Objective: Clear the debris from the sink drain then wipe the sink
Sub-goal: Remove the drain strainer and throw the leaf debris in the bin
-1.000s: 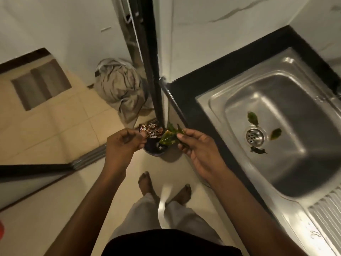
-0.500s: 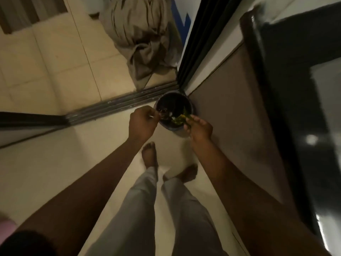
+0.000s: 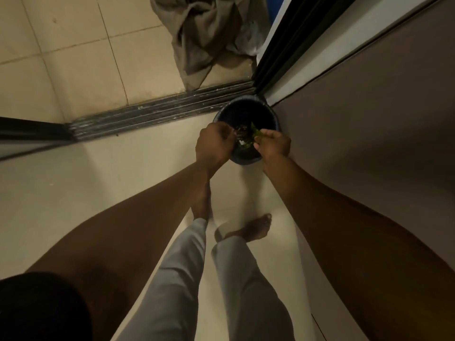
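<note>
1. Over the dark bin (image 3: 246, 114) on the floor, by the far door track (image 3: 160, 112), both hands meet.
2. Left hand (image 3: 214, 143): fingers clenched on a crumpled wrapper (image 3: 240, 132).
3. Right hand (image 3: 273, 143): fingertips pinching green leaves (image 3: 254, 134) above the bin mouth.
4. Judgement: debris is light, limp, probably wet and clinging; pinch at the edges and shake loose.
5. Sink not in view.

Crumpled cloth (image 3: 209, 33) cut off at twelve o'clock, bin (image 3: 246, 112) near rim hidden behind both hands, wrapper (image 3: 242, 134) blurred, unreadable
</note>
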A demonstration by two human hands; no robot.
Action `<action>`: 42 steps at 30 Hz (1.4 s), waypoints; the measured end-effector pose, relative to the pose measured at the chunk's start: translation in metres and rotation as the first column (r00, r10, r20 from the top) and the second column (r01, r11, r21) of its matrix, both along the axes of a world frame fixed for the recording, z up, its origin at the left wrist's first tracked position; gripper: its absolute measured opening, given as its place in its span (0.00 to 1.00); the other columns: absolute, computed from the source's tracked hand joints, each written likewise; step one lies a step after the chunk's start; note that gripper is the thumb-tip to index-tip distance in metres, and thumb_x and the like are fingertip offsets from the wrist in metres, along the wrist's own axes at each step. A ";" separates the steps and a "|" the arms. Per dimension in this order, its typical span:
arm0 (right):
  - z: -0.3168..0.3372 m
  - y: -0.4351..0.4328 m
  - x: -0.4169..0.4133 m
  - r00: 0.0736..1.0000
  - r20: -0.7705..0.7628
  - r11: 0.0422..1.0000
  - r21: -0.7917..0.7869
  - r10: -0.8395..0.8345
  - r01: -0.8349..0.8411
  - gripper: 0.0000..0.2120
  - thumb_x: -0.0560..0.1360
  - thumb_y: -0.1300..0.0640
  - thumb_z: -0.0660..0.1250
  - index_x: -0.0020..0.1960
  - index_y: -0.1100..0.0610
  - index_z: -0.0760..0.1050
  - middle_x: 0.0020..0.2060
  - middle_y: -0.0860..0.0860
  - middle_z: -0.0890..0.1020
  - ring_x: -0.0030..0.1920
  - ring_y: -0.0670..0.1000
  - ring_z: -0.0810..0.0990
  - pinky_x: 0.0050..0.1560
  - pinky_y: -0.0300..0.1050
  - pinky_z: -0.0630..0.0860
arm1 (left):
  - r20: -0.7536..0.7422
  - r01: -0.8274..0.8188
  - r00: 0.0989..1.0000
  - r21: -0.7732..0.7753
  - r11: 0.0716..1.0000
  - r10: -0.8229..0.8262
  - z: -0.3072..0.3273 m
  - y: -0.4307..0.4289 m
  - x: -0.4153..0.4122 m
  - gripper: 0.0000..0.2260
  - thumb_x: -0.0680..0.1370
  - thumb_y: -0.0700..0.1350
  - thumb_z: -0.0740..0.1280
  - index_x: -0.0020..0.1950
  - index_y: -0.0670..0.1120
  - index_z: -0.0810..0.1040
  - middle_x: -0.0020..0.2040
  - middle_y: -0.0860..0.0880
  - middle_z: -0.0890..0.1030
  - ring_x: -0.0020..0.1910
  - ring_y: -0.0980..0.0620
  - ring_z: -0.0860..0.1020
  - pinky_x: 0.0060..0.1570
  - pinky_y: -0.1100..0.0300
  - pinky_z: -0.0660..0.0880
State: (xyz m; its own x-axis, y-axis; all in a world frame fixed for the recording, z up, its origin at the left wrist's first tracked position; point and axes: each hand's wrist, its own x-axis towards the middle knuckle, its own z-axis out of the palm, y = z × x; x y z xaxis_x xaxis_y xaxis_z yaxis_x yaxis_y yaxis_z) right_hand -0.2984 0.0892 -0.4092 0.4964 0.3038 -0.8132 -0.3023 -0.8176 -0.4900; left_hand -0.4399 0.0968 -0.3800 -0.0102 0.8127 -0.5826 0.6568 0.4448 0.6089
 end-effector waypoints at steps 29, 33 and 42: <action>0.377 -0.104 0.005 0.970 0.241 0.850 0.503 0.039 -0.159 0.11 0.79 0.64 0.71 0.61 0.57 0.83 0.53 0.49 0.87 0.55 0.44 0.85 0.59 0.37 0.81 | 0.215 0.223 0.920 0.402 0.888 -0.329 0.335 -0.030 0.003 0.09 0.81 0.44 0.72 0.60 0.48 0.85 0.52 0.58 0.85 0.50 0.73 0.80 0.49 0.78 0.74; 0.433 -0.132 0.029 0.952 0.307 0.832 0.530 -0.007 -0.165 0.11 0.79 0.61 0.72 0.61 0.54 0.83 0.53 0.45 0.87 0.54 0.40 0.85 0.57 0.34 0.81 | 0.190 0.300 0.885 0.465 0.833 -0.425 0.386 -0.039 0.022 0.09 0.81 0.46 0.72 0.61 0.52 0.85 0.55 0.58 0.85 0.53 0.69 0.82 0.52 0.72 0.77; 0.488 -0.205 0.096 0.909 0.347 0.760 0.648 -0.231 -0.054 0.11 0.78 0.60 0.73 0.59 0.50 0.84 0.51 0.41 0.88 0.53 0.39 0.85 0.55 0.34 0.80 | 0.277 0.351 0.801 0.501 0.791 -0.530 0.455 -0.085 0.108 0.07 0.80 0.45 0.73 0.58 0.51 0.86 0.52 0.58 0.87 0.51 0.62 0.84 0.51 0.68 0.80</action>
State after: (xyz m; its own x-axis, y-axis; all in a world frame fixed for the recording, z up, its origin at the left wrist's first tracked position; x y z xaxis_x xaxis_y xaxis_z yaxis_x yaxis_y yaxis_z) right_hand -0.2024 -0.1153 0.0791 0.7710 0.6101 -0.1824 -0.0281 -0.2535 -0.9669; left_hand -0.3315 0.0117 0.0751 0.5591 0.8258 -0.0736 0.3874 -0.1817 0.9038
